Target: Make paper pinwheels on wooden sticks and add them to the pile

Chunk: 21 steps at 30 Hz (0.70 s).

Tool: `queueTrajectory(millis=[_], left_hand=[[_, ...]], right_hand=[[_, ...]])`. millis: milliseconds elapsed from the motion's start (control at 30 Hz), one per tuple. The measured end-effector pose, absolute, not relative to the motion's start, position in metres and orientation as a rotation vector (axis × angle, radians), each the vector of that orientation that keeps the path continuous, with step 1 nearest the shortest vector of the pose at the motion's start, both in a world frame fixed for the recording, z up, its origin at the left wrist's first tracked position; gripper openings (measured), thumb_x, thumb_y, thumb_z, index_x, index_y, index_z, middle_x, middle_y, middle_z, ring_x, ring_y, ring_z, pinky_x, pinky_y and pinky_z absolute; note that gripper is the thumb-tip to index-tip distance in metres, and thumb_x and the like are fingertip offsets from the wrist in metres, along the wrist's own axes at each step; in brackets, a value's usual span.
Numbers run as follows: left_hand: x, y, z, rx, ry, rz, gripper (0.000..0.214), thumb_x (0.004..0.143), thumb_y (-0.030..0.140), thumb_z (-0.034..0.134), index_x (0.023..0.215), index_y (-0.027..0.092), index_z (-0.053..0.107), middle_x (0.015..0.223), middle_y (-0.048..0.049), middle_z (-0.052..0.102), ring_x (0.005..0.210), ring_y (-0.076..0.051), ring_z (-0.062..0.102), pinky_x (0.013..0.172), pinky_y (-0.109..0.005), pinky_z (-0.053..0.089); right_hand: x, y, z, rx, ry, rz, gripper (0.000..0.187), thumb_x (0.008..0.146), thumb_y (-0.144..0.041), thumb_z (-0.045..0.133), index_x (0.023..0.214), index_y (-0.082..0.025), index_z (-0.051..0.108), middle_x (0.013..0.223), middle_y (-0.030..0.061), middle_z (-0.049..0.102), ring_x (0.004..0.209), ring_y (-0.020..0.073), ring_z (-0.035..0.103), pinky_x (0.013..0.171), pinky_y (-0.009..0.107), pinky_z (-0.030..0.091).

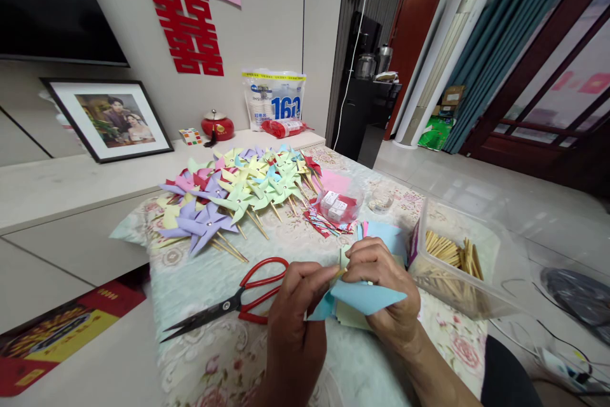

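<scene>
In the head view, with twelve o'clock pointing straight away from the person, a folded piece of blue paper (366,296) sits between the two hands, just above the table. Its long axis runs roughly from nine o'clock, by the left hand (301,312), to between three and four, where a sharp corner juts out below the right hand (387,280). From the left fingertips the main panel lies toward four o'clock; from the right fingertips it lies around six, directly beneath them, so the right hand looks the nearer to that panel. Both hands are grasping: the left pinches the paper's nine o'clock end, the right has curled fingers closed over its upper edge. A small yellowish tip shows where the fingertips meet; what it belongs to is too hidden to tell. Pale green paper (352,318) lies under the blue piece. Scissors (227,306) rest at nine o'clock from the left hand, blades pointing toward eight. Finished pinwheels (248,185) are heaped toward eleven, and a clear box (500,251) of short sticks (445,248) stands at about two from the right hand
</scene>
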State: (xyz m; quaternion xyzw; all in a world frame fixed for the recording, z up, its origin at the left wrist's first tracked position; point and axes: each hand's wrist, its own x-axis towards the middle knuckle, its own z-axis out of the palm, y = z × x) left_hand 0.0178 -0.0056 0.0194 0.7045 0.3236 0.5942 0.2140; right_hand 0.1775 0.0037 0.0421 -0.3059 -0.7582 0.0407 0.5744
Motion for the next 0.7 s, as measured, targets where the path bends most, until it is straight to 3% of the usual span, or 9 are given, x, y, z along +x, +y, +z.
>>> queueTrajectory(millis=[267,433,700], left_hand=[[0.017,-0.011,0.018,2.104,1.018,1.667,0.05,0.079,0.0,0.045,0.119,0.022,0.064,0.102,-0.0032,0.06,0.093,-0.014,0.062,0.079,-0.023,0.05],[0.015,-0.012,0.015,2.155,1.054,1.672,0.052,0.078,0.0,0.044,0.122,0.022,0.062,0.104,-0.0044,0.06,0.096,-0.016,0.06,0.082,-0.026,0.051],[0.02,-0.017,0.017,2.179,1.062,1.723,0.047,0.08,-0.003,0.044,0.117,0.02,0.063,0.1,-0.0048,0.062,0.095,-0.017,0.061,0.081,-0.027,0.051]], right_hand=[[0.176,0.002,0.043,-0.693,-1.752,0.019,0.017,0.091,-0.011,0.051,0.098,-0.021,0.062,0.081,0.0057,0.063,0.081,0.0233,0.061,0.073,0.044,0.048],[0.178,0.003,0.043,-0.702,-1.803,-0.029,0.03,0.087,-0.007,0.054,0.113,-0.018,0.064,0.085,0.0067,0.066,0.084,0.0238,0.062,0.075,0.044,0.048],[0.182,0.0,0.046,-0.739,-1.816,-0.094,0.023,0.089,-0.013,0.052,0.106,-0.023,0.065,0.084,0.0054,0.065,0.087,0.0252,0.064,0.077,0.045,0.05]])
